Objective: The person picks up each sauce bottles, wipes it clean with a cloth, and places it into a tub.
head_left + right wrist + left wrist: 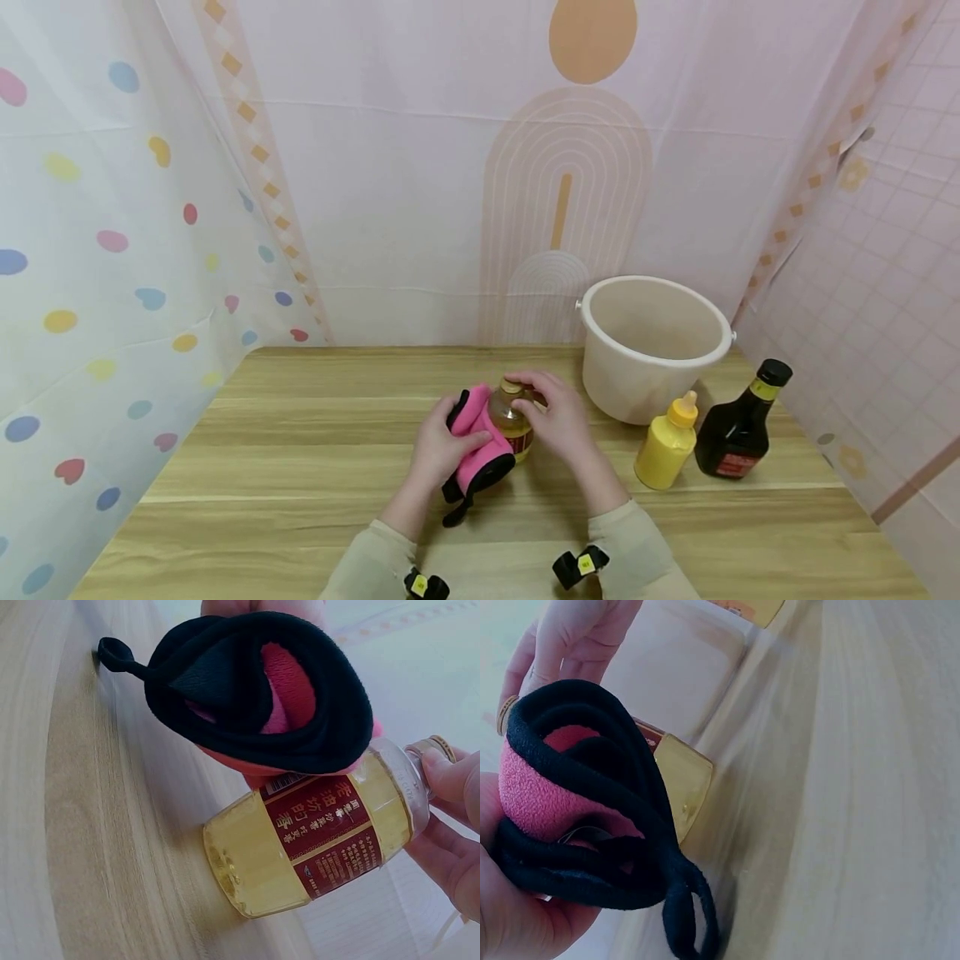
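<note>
Right hand [557, 418]: grip closed round neck of the oil bottle [510, 421], thumb by the cap [512, 387]. Left hand [437, 447]: grip closed on the pink cloth [492, 458], black-edged and rolled up, loop [454, 517] hanging off its near end.

Key relation: oil bottle sits to the right of the left hand, cloth between the two; right hand is nearer, already on it. Oil bottle's long axis roughly upright, cap up, base apparently on the worktop [300, 442]. Cloth is at the oil bottle's left and near side, roll running roughly away from the person; whether they touch, can't tell.

Bucket [615, 387]: right of oil bottle and behind. Yellow bottle [663, 452]: right, slightly nearer the person. Dark bottle [731, 439]: farther right. Patterned curtain [390, 208] behind oil bottle.
</note>
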Tool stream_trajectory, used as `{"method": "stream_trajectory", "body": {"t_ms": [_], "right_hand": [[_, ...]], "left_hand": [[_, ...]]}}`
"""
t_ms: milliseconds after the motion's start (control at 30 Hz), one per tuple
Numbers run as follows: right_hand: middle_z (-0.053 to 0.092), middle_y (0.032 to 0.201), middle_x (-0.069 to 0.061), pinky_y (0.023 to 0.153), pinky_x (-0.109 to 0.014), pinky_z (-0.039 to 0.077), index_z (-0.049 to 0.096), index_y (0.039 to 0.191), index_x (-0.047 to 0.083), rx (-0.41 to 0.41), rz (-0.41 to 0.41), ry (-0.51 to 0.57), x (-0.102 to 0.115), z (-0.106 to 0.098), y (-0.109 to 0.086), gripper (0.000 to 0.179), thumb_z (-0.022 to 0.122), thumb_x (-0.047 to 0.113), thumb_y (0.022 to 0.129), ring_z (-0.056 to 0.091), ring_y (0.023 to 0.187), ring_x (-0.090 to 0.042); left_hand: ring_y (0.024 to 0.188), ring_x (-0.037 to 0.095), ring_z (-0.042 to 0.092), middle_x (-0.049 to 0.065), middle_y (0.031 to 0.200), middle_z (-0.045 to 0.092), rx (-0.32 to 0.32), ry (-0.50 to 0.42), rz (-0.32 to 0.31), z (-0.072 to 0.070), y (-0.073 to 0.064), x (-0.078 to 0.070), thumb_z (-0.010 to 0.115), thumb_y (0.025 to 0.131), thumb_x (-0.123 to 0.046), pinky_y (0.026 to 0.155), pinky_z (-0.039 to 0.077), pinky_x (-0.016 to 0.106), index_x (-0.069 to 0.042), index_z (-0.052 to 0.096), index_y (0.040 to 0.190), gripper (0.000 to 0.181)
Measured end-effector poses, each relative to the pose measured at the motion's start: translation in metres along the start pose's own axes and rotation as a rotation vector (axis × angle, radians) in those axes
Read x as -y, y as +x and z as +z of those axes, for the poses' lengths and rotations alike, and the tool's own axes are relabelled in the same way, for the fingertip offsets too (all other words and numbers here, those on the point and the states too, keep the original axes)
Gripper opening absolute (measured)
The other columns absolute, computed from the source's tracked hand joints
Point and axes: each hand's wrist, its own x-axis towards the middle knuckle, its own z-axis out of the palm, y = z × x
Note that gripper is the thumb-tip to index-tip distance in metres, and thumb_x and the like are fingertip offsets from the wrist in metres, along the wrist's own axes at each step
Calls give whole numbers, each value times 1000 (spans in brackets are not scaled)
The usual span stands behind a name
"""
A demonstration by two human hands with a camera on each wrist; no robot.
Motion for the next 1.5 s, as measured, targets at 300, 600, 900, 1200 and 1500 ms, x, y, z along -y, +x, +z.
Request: {"method": "stream_trajectory", "body": {"t_ms": [300,600,900,1200,1500], "right_hand": [[68,115,-6,91,-31,52,70,116,9,-7,0,-9,-1,1,0,33,73,-3,85,64,107,-23],[68,115,-5,91,-31,52,70,116,9,-6,8,4,0,1,0,33,73,-3,85,63,107,-21],[67,116,-7,91,-33,52,70,116,8,1,7,7,0,1,-1,33,73,-2,86,63,107,-23],[67,116,-6,91,-32,52,70,117,9,4,18,2,-1,2,-1,33,73,-2,85,63,107,-22],[67,116,-7,91,-32,52,70,117,9,-1,21,3,-1,2,-1,34,73,-3,85,63,107,-23]], "left_hand": [[91,24,61,8,100,67,56,155,7,-3,4,6,87,73,-10,83,51,44,-6,63,114,48],[92,27,63,10,101,69,94,299,56,-2,9,8,87,69,-7,82,51,47,-5,63,117,53],[83,24,61,6,93,67,100,421,78,-2,12,6,87,67,-6,75,52,44,-8,64,108,47],[92,29,63,10,100,69,43,389,71,-12,12,8,82,69,1,80,52,47,-9,67,108,43],[95,33,64,18,109,68,-105,311,101,-34,16,-14,79,76,0,79,54,48,-6,65,120,47]]}}
